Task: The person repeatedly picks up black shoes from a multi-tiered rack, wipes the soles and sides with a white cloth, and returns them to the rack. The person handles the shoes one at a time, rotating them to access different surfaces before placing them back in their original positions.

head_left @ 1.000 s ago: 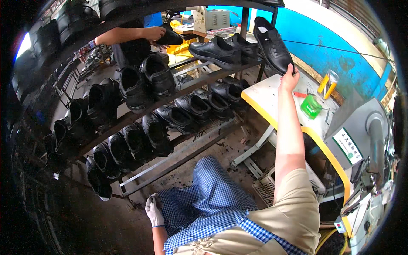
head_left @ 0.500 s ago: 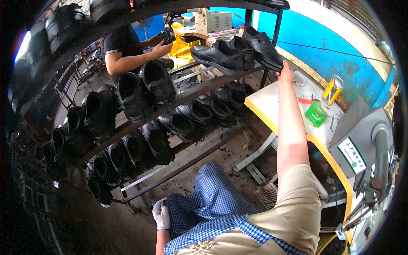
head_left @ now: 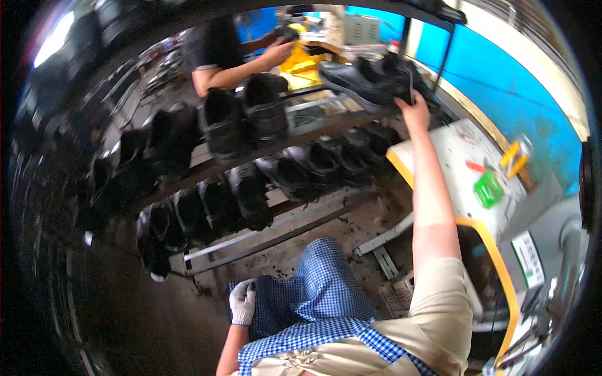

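Note:
My right arm reaches to the far right end of the shoe rack's upper shelf. There my right hand (head_left: pixel 414 113) has its fingers closed at the near end of a black shoe (head_left: pixel 401 70), blurred and partly hidden among other shoes. Beside it on the shelf lies another black leather shoe (head_left: pixel 351 81). My left hand (head_left: pixel 242 303), in a whitish knit glove, rests by my blue checked apron (head_left: pixel 332 276). Its fingers are curled, with a small dark patch at the fingertips; what they hold, if anything, is unclear.
Black shoes (head_left: pixel 251 188) line the rack's lower shelf (head_left: pixel 269 235). Right of the rack stands a white worktable (head_left: pixel 461 147) with yellow edging, bearing a green container (head_left: pixel 488 189) and a yellow-and-clear object (head_left: pixel 516 156). Grey machinery (head_left: pixel 545 219) adjoins it. Beyond the rack, another person's hand (head_left: pixel 276 55) holds a dark item.
The shoe in my right hand has gone from tilted beyond the shelf end to in among the shelf's shoes. My right hand moved slightly left. The whole view has shifted.

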Available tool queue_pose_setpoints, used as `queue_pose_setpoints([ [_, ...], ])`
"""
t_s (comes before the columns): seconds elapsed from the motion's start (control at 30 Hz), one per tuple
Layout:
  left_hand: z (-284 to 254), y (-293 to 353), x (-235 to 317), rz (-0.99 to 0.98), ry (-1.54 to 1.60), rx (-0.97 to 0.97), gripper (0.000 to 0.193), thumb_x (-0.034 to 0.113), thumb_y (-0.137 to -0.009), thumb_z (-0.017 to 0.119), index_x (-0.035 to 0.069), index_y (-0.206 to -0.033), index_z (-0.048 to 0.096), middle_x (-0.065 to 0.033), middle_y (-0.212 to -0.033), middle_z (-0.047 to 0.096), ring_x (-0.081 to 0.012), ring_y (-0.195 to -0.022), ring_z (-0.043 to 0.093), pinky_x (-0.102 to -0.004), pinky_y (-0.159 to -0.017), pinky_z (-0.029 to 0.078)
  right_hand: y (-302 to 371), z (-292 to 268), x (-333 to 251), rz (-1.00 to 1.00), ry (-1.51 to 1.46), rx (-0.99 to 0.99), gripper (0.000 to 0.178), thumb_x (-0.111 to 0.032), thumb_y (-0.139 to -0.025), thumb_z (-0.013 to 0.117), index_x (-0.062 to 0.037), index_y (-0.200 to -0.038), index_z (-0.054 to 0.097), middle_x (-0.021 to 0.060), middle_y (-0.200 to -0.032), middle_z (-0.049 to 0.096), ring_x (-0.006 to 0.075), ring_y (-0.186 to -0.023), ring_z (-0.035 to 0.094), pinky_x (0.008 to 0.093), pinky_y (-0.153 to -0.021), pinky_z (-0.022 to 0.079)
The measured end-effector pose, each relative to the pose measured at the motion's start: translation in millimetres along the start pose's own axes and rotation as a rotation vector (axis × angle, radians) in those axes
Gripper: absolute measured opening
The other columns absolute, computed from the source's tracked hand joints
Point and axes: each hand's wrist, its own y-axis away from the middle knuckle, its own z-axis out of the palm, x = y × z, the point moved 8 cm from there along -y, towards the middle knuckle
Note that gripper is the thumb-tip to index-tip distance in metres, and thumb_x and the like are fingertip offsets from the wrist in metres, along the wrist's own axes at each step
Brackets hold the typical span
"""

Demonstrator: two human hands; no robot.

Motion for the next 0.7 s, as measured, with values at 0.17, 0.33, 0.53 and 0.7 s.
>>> queue_pose_setpoints([
  [0.17,-6.8,-2.1,37.6,0.061,-0.080,-0.017,0.020,0.010,-0.086,0.059,0.005,-0.101,0.070,-0.0157,-0.093,0.069,-0.0304,-0.088,0.067,-0.0359,-0.079,0.052,-31.4,30.5,53.5,0.078,0.203,-0.088,0.088,-0.030,-0.074,0.080,-0.0034,-0.145,0.035,0.0200,-0.139,0.050,0.0347,-0.128,0.049,0.0402,-0.109,0.036],
  [0.33,-7.8,4.0,39.2,0.049,-0.138,-0.076,0.026,0.009,-0.084,0.059,0.006,-0.108,0.068,-0.0149,-0.098,0.069,-0.0285,-0.089,0.067,-0.0365,-0.079,0.052,-58.7,51.0,111.2,0.273,-0.148,-0.209,0.071,-0.021,-0.075,0.078,-0.0021,-0.135,0.047,0.0139,-0.121,0.062,0.0264,-0.101,0.061,0.0356,-0.087,0.052],
  [0.53,-9.0,10.0,32.5,0.091,-0.149,-0.071,0.026,0.015,-0.088,0.058,0.007,-0.110,0.067,-0.0150,-0.102,0.068,-0.0295,-0.096,0.065,-0.0357,-0.085,0.051,-29.1,-18.4,50.5,0.234,-0.575,-0.020,0.053,-0.017,-0.076,0.080,-0.0001,-0.121,0.058,0.0095,-0.115,0.064,0.0185,-0.095,0.062,0.0319,-0.073,0.054],
  [0.7,-6.9,9.1,11.8,0.045,-0.041,-0.083,0.028,0.010,-0.088,0.055,0.006,-0.112,0.067,-0.0103,-0.103,0.069,-0.0194,-0.098,0.064,-0.0308,-0.089,0.049,-4.0,-124.9,-24.0,-0.145,-0.320,0.265,0.047,-0.025,-0.079,0.080,0.0010,-0.114,0.063,0.0089,-0.113,0.067,0.0182,-0.093,0.064,0.0307,-0.080,0.050],
])
